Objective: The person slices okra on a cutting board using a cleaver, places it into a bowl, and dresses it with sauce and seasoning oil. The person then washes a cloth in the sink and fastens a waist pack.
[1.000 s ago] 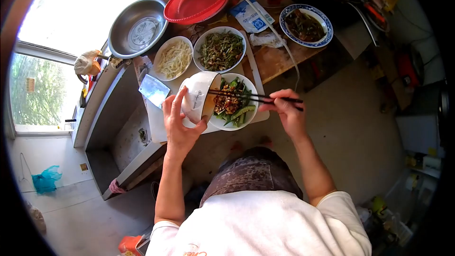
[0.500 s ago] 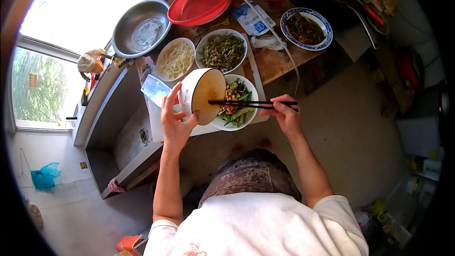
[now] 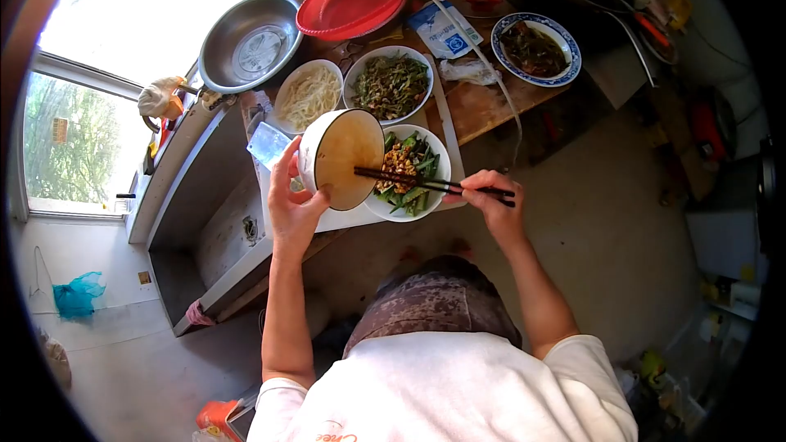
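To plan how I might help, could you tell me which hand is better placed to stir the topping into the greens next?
The right hand, I'd judge: it holds the chopsticks, which reach over the bowl of greens, while the left hand holds the tilted white bowl.

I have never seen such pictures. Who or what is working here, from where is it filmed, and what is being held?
No machine: a person works here, with a camera worn on the head. Every picture comes from it, looking down. The left hand holds a tilted white bowl. The right hand holds dark chopsticks, their tips at that bowl's opening. Partly behind it is a bowl of green vegetables. Nearby, by the wooden table's window side, are a bowl of pale shreds and a bowl of cooked greens.
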`<state>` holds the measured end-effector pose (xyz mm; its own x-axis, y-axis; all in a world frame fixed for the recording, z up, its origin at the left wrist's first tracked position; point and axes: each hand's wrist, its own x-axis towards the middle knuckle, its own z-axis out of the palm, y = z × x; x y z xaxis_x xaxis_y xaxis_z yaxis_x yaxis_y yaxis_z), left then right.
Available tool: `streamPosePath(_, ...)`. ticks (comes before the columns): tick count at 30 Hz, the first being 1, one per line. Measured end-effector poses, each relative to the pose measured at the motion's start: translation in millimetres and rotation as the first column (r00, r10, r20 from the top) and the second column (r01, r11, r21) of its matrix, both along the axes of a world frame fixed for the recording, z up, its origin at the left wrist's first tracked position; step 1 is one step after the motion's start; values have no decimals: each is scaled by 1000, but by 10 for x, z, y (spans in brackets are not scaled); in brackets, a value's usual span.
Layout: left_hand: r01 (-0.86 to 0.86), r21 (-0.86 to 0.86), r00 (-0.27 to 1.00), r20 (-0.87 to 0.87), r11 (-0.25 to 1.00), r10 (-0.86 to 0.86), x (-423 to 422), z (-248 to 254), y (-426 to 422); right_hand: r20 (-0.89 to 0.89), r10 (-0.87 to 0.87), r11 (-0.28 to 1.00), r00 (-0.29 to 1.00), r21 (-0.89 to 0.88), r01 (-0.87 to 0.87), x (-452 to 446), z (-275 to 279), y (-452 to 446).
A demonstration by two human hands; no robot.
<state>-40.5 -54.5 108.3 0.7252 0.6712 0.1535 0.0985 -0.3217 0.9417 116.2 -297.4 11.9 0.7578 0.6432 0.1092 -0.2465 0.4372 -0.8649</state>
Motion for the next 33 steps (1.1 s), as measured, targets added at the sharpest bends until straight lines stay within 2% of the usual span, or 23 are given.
streamPosePath(6,-22,195,996,-76,980,37,31,19,-46,97,6,992,995,122,-18,-296,-6,-56)
streamPosePath(9,-48,94,993,-99,994,57,25,89,-54,178,-53,996,983,76,40,-307,-97,-94)
streamPosePath(13,-65,186,983,-159,980,95,-17,9,-15,253,-116,993,961,37,110,-221,-165,-120)
streamPosePath(14,-104,153,972,-193,983,133,-2,20,-26,259,-121,993,958,26,118,-192,-168,-135)
streamPosePath(16,-184,90,942,-267,979,201,29,52,-60,231,-151,988,961,32,148,-151,-201,-158)
streamPosePath(18,-185,201,936,-262,962,235,-5,-25,-16,263,-175,985,949,42,170,-94,-202,-176)
streamPosePath(19,-185,256,933,-257,949,251,-28,-65,14,213,-186,983,959,43,181,-89,-196,-188)
streamPosePath(22,-214,272,927,-246,938,283,-90,-115,71,80,-204,978,976,47,201,-79,-154,-209)
streamPosePath(25,-324,-200,938,-192,925,287,-103,-27,30,12,-192,981,981,2,192,-56,7,-203)
streamPosePath(29,-295,-553,949,-72,779,308,-229,-70,81,15,-119,979,993,-166,120,7,153,-133)
streamPosePath(30,-283,-579,952,-74,764,297,-296,-145,135,15,-92,975,996,-202,93,29,160,-112)
streamPosePath(33,-310,-785,893,-46,537,448,-542,-391,261,16,-45,977,999,-207,47,38,182,-148)
